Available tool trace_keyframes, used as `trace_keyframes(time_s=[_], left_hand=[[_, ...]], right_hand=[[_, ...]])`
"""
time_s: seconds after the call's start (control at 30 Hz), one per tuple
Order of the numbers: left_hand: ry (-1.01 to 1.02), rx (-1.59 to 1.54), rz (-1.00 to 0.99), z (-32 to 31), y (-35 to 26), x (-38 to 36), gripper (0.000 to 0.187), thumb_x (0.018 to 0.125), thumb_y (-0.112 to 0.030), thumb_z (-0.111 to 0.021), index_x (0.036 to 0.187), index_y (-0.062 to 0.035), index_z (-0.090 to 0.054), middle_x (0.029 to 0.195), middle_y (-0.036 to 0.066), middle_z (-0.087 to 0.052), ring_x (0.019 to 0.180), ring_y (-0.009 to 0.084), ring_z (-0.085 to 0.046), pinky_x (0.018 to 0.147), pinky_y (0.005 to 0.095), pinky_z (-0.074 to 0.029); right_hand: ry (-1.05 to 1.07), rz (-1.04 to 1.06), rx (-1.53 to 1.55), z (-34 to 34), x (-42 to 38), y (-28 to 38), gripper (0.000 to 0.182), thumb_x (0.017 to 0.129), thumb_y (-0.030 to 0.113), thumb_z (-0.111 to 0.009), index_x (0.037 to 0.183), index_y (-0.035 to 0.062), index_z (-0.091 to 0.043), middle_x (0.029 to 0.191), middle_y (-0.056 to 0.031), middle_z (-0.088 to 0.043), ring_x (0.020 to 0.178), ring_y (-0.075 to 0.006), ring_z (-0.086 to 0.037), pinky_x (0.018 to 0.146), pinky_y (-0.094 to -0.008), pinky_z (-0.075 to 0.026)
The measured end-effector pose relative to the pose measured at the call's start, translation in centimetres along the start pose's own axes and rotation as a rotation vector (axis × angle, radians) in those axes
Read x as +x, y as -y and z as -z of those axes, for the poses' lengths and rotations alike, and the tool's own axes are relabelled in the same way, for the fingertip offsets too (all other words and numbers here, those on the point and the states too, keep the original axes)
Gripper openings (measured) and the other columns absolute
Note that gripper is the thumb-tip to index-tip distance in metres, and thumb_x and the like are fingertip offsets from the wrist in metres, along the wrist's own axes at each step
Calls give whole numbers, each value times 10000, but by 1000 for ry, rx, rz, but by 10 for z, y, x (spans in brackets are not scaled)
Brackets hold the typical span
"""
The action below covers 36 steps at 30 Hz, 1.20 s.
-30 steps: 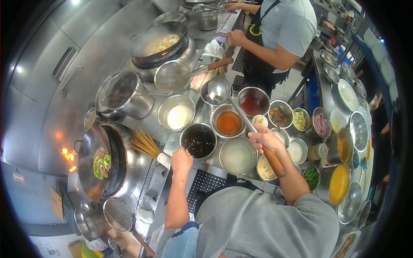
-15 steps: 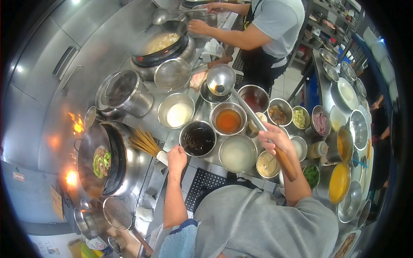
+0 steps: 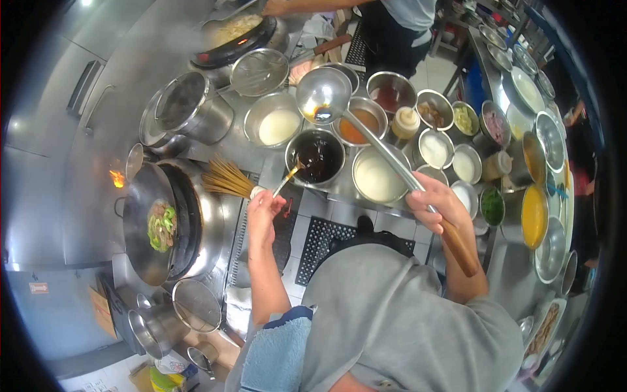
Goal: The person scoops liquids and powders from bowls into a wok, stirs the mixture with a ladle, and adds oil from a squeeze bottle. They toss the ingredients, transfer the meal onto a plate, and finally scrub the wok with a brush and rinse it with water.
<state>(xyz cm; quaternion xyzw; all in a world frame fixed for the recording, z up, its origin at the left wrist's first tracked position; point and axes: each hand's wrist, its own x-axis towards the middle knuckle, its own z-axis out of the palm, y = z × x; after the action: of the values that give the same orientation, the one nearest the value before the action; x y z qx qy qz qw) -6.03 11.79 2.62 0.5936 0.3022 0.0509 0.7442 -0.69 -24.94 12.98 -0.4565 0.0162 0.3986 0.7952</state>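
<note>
My right hand (image 3: 439, 206) is closed round the shaft of a long ladle (image 3: 385, 153) with a wooden handle end. A little dark liquid lies in the ladle's bowl, which hangs above the containers. Between the fingers of my left hand (image 3: 262, 210) is a small spoon (image 3: 288, 179), its tip over the rim of a pot of dark sauce (image 3: 315, 157). Beside that hand lies a bamboo wok brush (image 3: 226, 180). To the left, a wok (image 3: 138, 225) on the burner holds meat and green vegetables (image 3: 161, 227).
Near the sauce pot stand an orange sauce bowl (image 3: 360, 123), a bowl of pale liquid (image 3: 380, 175) and a squeeze bottle (image 3: 405, 123). A strainer (image 3: 259, 72) lies further back. Another person (image 3: 392, 39) is at a second wok (image 3: 235, 40). Flame (image 3: 117, 178) shows behind my wok.
The small spoon now shows in my left hand, beside the dark sauce. The ladle has shifted slightly left in view, with more dark liquid visible in its bowl. The flames behind the wok look smaller.
</note>
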Motion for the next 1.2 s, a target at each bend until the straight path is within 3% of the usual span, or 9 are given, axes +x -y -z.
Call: trace_keyframes(time_s=[0.07, 0.27, 0.37, 0.43, 0.77, 1.07, 1.2], left_hand=[[33, 40, -60, 6, -9, -1, 224, 986, -188, -498, 1050, 18, -557, 809, 87, -653, 726, 123, -579, 690, 252, -445], [37, 302, -275, 5, -24, 10, 253, 995, -200, -471, 1074, 25, -556, 792, 88, -658, 652, 99, -546, 597, 260, -431], [32, 458, -400, 11, -11, 20, 258, 989, -203, -465, 1039, 28, -570, 784, 60, -666, 651, 92, -529, 608, 262, -419], [5, 538, -443, 12, -4, 23, 258, 985, -203, -469, 1026, 29, -575, 780, 52, -670, 655, 93, -527, 618, 267, -416], [-60, 698, -621, 0, 0, 12, 229, 961, -158, -463, 999, 31, -586, 796, 101, -677, 770, 259, -604, 755, 374, -450], [-159, 878, -811, -21, 0, -3, 196, 951, -120, -475, 989, 30, -594, 805, 96, -657, 932, 302, -550, 839, 401, -418], [-198, 884, -828, -28, 2, -11, 192, 949, -113, -477, 992, 34, -593, 808, 99, -656, 921, 303, -546, 834, 406, -418]], right_hand=[[-21, -11, -2, -12, -5, -14, 451, 885, 125, -579, 1295, 11, -432, 686, 23, -410, 423, -17, -360, 306, -173, -310], [-90, 1, 28, -35, -16, -52, 350, 904, 83, -554, 1225, -6, -446, 660, 19, -377, 390, -9, -342, 273, -163, -288], [-47, 5, 50, -43, -24, -62, 324, 893, 105, -567, 1190, 17, -471, 665, 25, -403, 430, -18, -364, 320, -176, -308], [-63, 17, 69, -46, -26, -70, 391, 898, 88, -560, 1259, 1, -438, 662, 20, -387, 406, -12, -352, 294, -166, -303], [-60, -18, 106, -32, -32, -72, 460, 890, 69, -564, 1322, 16, -416, 674, 18, -385, 398, -7, -343, 279, -159, -296], [11, -80, 71, -1, -31, -45, 353, 915, 85, -533, 1251, 38, -434, 688, 18, -392, 402, 1, -336, 280, -162, -282], [83, -103, 110, 20, -29, -35, 179, 920, 84, -540, 1070, 57, -446, 693, 14, -425, 413, -16, -377, 300, -191, -316]])
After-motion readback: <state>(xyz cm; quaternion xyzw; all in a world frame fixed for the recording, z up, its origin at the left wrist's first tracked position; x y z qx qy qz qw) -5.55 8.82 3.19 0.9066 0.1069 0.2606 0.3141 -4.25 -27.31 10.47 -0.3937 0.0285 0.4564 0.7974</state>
